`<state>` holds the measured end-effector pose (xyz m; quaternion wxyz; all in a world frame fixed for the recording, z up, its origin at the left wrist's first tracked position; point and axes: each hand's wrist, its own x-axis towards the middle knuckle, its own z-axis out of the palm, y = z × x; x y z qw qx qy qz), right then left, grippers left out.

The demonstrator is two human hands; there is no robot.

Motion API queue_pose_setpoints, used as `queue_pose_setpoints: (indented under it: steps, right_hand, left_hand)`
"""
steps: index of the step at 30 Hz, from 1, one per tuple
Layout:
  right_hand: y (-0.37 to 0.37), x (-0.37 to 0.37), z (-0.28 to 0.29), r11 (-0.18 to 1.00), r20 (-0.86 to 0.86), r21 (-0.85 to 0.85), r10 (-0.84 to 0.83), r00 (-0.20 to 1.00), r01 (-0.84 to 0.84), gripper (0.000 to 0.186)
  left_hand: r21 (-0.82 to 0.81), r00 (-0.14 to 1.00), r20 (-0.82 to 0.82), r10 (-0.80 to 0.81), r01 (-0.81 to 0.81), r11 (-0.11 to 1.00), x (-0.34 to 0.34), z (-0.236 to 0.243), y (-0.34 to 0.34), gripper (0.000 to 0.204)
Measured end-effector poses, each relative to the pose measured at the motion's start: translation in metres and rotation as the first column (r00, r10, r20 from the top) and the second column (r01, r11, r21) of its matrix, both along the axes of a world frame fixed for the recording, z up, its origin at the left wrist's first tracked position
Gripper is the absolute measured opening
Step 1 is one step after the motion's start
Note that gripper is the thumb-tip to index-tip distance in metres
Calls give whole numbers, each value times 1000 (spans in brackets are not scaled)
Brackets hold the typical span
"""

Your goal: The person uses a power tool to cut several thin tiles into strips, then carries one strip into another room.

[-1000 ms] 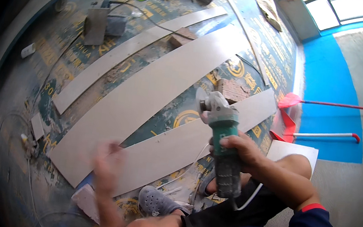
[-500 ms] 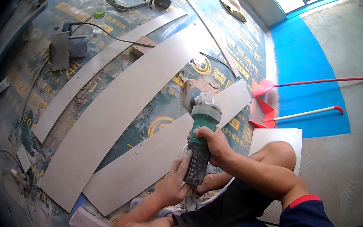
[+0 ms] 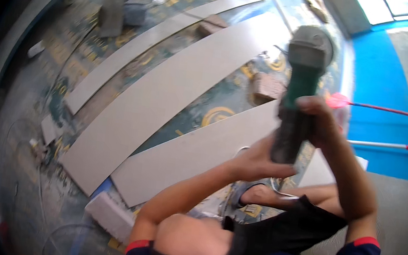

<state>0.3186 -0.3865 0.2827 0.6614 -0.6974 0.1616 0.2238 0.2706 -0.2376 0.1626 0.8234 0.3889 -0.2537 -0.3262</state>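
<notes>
Both my hands hold a green and black angle grinder (image 3: 303, 78), raised above the tiles with its head pointing away from me. My right hand (image 3: 319, 119) wraps round the green middle of the body. The fingers of my left hand (image 3: 261, 160) cup the black rear end from below and the left. The grinder is blurred, and its disc shows only as a rim beside the head. Under it lies a cut beige tile strip (image 3: 201, 147), with a wider beige tile (image 3: 167, 97) to its left.
A narrow tile strip (image 3: 137, 45) lies further left, near a brick (image 3: 211, 25). Another brick (image 3: 268, 86) sits beyond the near strip, and a pale block (image 3: 110, 215) rests at the lower left. Red-handled tools (image 3: 394, 111) lie on the blue floor (image 3: 382, 88) at right.
The grinder has risen off the near strip, up and to the right, in both hands. The view has shifted, so the floor things appear displaced.
</notes>
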Motion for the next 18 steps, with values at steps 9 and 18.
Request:
queue_pose_setpoints:
  steps: [9, 18]
  right_hand:
    - [-180, 36, 12, 734, 353, -622, -48, 934, 272, 41]
    - [-300, -94, -71, 262, 264, -913, -199, 944, 311, 65]
  left_hand:
    - [714, 644, 700, -309, -620, 324, -63, -204, 21, 99]
    - [458, 457, 870, -185, -888, -42, -39, -222, 84, 73]
